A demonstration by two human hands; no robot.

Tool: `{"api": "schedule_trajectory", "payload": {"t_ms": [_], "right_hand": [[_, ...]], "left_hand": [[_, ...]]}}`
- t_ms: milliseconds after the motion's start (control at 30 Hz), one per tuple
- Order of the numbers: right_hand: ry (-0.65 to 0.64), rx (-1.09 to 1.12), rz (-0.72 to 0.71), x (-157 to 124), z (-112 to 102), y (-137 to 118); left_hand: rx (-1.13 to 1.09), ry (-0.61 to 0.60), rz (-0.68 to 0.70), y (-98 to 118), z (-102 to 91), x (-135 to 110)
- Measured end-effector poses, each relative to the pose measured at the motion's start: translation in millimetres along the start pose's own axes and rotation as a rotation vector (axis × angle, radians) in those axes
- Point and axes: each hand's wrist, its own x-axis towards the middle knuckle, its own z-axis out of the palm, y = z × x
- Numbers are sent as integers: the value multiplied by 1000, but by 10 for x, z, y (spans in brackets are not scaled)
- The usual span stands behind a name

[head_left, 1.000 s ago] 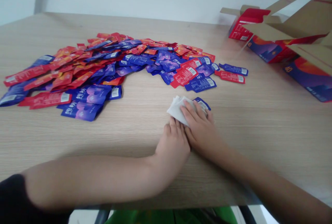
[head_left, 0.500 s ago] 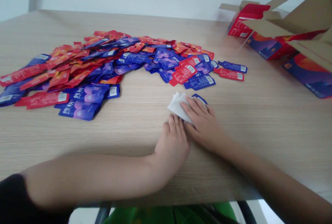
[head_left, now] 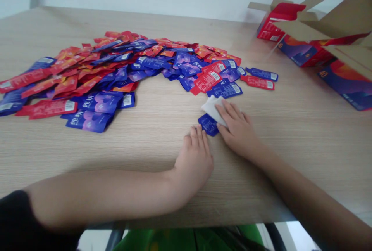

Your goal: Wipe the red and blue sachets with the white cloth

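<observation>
A small blue sachet (head_left: 208,124) with pale print lies flat on the table in front of me, its far part covered by a folded white cloth (head_left: 215,108). My right hand (head_left: 232,125) holds the cloth and presses it onto the sachet, fingers over its right side. The fingertips of my left hand (head_left: 196,152) are bent down at the near edge of the sachet and pin it against the table. The thumb of that hand is hidden.
A broad pile of red and blue sachets (head_left: 116,68) spreads across the left and middle of the wooden table (head_left: 157,146). A red sachet (head_left: 258,82) and a blue one (head_left: 263,73) lie to its right. Open cardboard boxes (head_left: 302,51) stand at the far right.
The cloth has slid away from me and slightly right under my right hand, baring the near end of the blue sachet. My left hand has stayed almost in place.
</observation>
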Motion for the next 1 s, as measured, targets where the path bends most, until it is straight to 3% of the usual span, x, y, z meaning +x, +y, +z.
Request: {"api": "schedule_trajectory", "payload": {"t_ms": [100,300,500,567,733,900,1000], "right_hand": [[42,-17,101,30,25,51],[-24,13,-231,-57,7,-166],[45,7,43,75,29,124],[53,-13,23,49,46,70],[-5,-25,-220,-57,31,-166],[37,-8,-11,107,15,98],[60,-14,12,134,10,169]], "left_hand": [[-3,-25,-14,7,0,1],[1,-1,7,4,5,9],[39,-48,-19,8,-11,17],[34,-63,-26,10,-19,22],[-17,-56,-11,8,-20,26],[4,-62,-14,6,-13,26],[9,-72,-13,7,-16,25]]}}
